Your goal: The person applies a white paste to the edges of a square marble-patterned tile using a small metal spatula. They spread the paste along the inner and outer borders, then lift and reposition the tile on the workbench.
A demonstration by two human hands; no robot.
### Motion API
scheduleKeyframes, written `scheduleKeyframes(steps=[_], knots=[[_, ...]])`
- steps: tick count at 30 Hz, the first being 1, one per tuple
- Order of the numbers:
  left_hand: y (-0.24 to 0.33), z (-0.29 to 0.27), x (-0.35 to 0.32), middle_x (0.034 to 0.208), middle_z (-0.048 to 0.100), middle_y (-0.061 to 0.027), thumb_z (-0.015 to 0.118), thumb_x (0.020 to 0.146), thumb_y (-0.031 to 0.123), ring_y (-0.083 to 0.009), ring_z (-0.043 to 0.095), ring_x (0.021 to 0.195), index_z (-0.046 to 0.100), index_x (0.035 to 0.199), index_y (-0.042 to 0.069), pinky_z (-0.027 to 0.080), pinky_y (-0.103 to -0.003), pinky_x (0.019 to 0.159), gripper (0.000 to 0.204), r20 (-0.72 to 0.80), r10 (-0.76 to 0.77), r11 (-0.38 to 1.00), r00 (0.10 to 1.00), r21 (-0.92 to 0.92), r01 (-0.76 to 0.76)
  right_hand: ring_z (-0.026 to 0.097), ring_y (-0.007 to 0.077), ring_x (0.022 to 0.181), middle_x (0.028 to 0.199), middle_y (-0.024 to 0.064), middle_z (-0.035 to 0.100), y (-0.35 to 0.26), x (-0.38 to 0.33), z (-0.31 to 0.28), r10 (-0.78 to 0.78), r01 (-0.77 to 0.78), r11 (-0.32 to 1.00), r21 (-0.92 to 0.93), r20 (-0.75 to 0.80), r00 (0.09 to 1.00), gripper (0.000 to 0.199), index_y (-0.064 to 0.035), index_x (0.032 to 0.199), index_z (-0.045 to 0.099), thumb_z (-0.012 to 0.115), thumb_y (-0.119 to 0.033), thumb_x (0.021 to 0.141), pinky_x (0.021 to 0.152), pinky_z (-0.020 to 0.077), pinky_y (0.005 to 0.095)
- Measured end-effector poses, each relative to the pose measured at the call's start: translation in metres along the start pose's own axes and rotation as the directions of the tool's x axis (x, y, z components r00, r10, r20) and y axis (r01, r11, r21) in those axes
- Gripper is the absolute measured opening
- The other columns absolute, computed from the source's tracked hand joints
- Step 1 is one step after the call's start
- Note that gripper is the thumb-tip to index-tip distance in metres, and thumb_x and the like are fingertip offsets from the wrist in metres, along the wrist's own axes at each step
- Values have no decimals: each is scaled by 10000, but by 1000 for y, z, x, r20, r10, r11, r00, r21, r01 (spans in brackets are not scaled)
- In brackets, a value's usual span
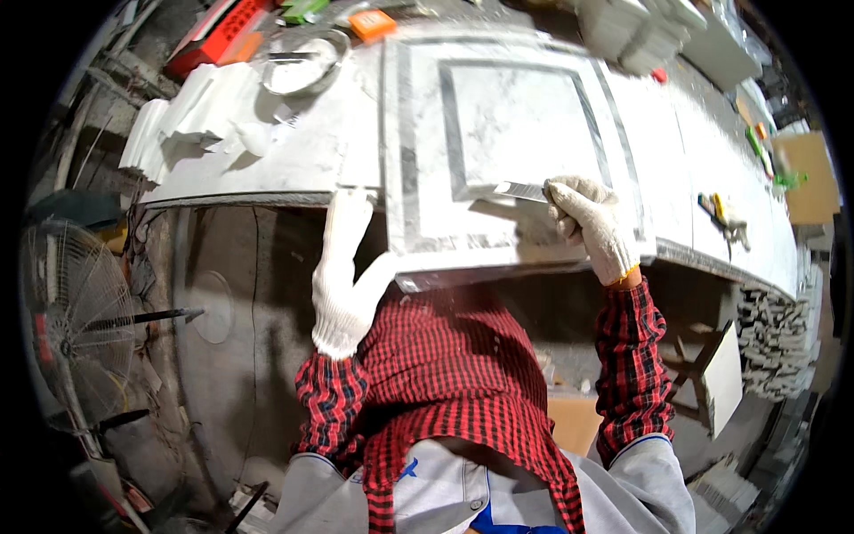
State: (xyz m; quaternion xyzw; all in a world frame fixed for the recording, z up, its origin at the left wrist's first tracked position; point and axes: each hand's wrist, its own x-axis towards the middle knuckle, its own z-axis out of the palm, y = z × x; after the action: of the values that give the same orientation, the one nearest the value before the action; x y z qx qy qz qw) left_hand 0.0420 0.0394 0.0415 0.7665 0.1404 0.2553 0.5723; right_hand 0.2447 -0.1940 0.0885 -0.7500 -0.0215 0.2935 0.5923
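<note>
A square white marble panel [516,125] with grey inlaid bands lies on the workbench, its near edge toward my body. My right hand [594,227], in a white knit glove, is closed on a small flat scraper blade [520,190]. The blade points left, low over the panel's inner grey frame; I cannot tell whether it touches the surface. My left hand [345,276], also gloved, is open beside the panel's near left corner. Its fingers stretch toward the bench edge, and its thumb reaches the corner.
A bowl of white paste [305,67] and crumpled white sheets [200,102] sit at the bench's left. An orange box [372,25] lies behind. Small tools [725,218] rest at the right. A standing fan [76,329] is on the far left, and stacked pale strips [776,343] stand low right.
</note>
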Motion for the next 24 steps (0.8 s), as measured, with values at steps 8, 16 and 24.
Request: scheduleKeyframes(steps=[8,16,24], knots=[[-15,-62,-51,1269,610,-190,699,819,36,-314,627,1142,495,1370,13,512,-374,971,588,-191,-49,968,980,233,93,490,24,550,736,-15,612,-67,96,115,-139,109,983,146,220,965,195,-29,1049,659,614,-199,964,460,359,166],[-23,-74,-71,1060,660,-152,715,798,92,-306,635,936,571,1269,39,529,-399,828,495,-123,-100,871,987,470,146,628,128,530,678,80,672,-132,173,211,-445,457,883,-107,116,888,241,50,1012,700,618,-138,885,498,522,256],[-8,-41,-44,1244,641,-156,714,803,103,-349,594,1163,583,1285,22,420,-462,1067,506,1,144,869,990,478,-127,571,80,600,794,61,658,-82,84,69,-338,348,929,-122,97,936,321,32,1179,643,604,-175,937,515,454,212]])
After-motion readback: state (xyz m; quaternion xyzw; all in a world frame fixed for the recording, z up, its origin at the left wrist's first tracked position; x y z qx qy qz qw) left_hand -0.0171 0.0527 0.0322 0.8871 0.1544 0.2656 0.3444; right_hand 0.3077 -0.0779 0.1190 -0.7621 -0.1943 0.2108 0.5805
